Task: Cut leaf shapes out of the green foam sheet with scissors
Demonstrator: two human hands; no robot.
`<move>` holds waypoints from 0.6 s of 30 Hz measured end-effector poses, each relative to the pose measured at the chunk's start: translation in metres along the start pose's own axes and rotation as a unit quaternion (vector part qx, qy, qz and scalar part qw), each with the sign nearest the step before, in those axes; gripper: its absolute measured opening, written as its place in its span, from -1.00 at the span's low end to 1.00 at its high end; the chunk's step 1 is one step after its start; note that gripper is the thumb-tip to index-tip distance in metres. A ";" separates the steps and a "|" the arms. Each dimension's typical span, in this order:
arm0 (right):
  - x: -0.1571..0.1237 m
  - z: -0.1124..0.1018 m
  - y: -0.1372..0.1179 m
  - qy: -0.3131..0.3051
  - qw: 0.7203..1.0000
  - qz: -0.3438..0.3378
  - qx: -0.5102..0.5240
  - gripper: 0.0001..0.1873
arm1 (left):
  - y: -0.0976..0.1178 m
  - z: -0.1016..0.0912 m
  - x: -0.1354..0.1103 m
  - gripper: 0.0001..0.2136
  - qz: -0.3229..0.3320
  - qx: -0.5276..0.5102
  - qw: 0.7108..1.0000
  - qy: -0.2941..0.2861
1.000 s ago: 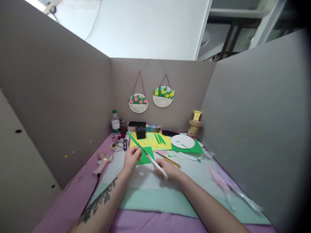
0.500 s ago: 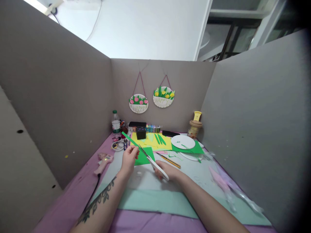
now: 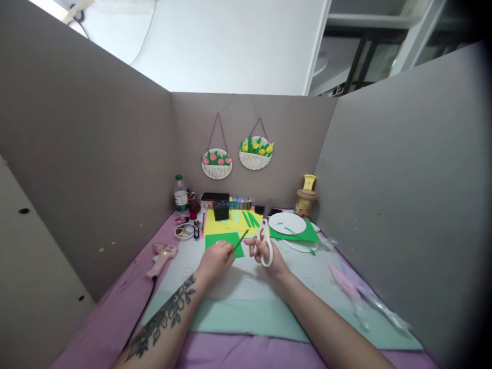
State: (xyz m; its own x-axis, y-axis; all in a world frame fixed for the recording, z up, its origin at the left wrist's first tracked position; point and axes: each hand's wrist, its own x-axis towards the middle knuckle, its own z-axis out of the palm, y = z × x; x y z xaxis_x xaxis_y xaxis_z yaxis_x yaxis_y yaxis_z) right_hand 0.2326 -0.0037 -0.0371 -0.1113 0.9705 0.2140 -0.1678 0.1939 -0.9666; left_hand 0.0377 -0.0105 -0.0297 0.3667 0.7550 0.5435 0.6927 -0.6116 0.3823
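My right hand (image 3: 269, 256) grips white-handled scissors (image 3: 266, 241), their blades pointing up and away from me. My left hand (image 3: 217, 262) pinches a thin green paper strip (image 3: 241, 239) that slants up to the right, toward the scissors. Just beyond the left hand a green paper sheet (image 3: 223, 240) lies flat on the grey mat (image 3: 246, 287). Both forearms reach in from the bottom edge, the left one tattooed.
Yellow paper (image 3: 234, 223) with green leaf cut-outs, a white paper plate (image 3: 287, 223) on green paper, a pink glue gun (image 3: 161, 256), a water bottle (image 3: 180, 197), a black box (image 3: 220, 210) and a jar (image 3: 305, 201) stand around. Grey cardboard walls enclose three sides; two decorated plates hang on the back wall.
The scissors swung from lying across the green paper to pointing upright in my right hand. The long strip is now short and held lower; the green sheet lies flat on the mat.
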 end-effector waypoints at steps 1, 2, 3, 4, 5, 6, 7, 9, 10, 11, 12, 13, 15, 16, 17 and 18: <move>-0.001 0.000 -0.002 0.008 1.000 -0.010 0.024 -0.45 | 0.000 0.001 0.000 -0.84 0.015 0.042 0.999 -0.020; -0.001 0.000 -0.004 0.012 0.999 -0.012 0.044 -0.43 | 0.000 0.003 0.000 -0.83 0.026 0.074 0.996 -0.040; -0.002 0.001 -0.005 0.011 0.998 -0.008 0.060 -0.40 | -0.001 0.004 0.000 -0.82 0.035 0.096 0.993 -0.061; -0.002 0.001 -0.005 0.005 0.997 0.001 0.071 -0.37 | -0.002 0.005 0.000 -0.83 0.041 0.111 0.990 -0.081; -0.003 0.002 -0.005 -0.001 0.997 0.008 0.077 -0.35 | -0.002 0.005 0.001 -0.83 0.045 0.119 0.987 -0.097; -0.004 0.002 -0.005 -0.006 0.997 0.012 0.078 -0.35 | -0.003 0.005 0.001 -0.83 0.044 0.120 0.986 -0.105; -0.005 0.003 -0.005 -0.010 0.997 0.009 0.075 -0.35 | -0.004 0.005 0.002 -0.83 0.036 0.115 0.987 -0.102; -0.006 0.003 -0.005 -0.013 0.998 -0.010 0.055 -0.39 | -0.005 0.005 0.003 -0.85 0.001 0.078 0.995 -0.059; -0.006 0.003 -0.006 -0.015 0.999 -0.023 0.040 -0.40 | -0.006 0.005 0.003 -0.87 -0.026 0.044 0.998 -0.028; -0.006 0.002 -0.006 -0.019 0.999 -0.037 0.023 -0.40 | -0.005 0.004 0.003 -0.87 -0.059 -0.002 0.998 -0.003; -0.006 0.000 -0.006 -0.022 0.998 -0.051 0.005 -0.41 | -0.004 0.005 0.003 -0.85 -0.098 -0.061 0.993 0.008; -0.006 -0.001 -0.006 -0.026 0.997 -0.065 -0.016 -0.41 | -0.002 0.005 0.003 -0.79 -0.139 -0.130 0.982 0.001; -0.006 -0.004 -0.005 -0.039 0.993 -0.092 -0.058 -0.40 | 0.003 0.006 0.003 -0.69 -0.219 -0.280 0.933 -0.051; -0.006 -0.005 -0.005 -0.051 0.990 -0.104 -0.075 -0.40 | 0.007 0.006 0.003 -0.66 -0.251 -0.349 0.900 -0.078; -0.007 -0.005 -0.005 -0.068 0.987 -0.113 -0.088 -0.41 | 0.010 0.006 0.003 -0.65 -0.274 -0.406 0.867 -0.096; -0.008 -0.005 -0.005 -0.087 0.985 -0.115 -0.098 -0.41 | 0.013 0.006 0.003 -0.65 -0.290 -0.449 0.839 -0.104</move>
State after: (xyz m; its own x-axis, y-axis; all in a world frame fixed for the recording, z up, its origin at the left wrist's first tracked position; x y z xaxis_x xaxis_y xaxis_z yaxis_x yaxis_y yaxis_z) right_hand 0.2392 -0.0120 -0.0346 -0.2613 0.8613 0.4358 -0.0180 0.4471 -0.8943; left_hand 0.0514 -0.0147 -0.0272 0.2959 0.9546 -0.0347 0.0791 0.0117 0.9968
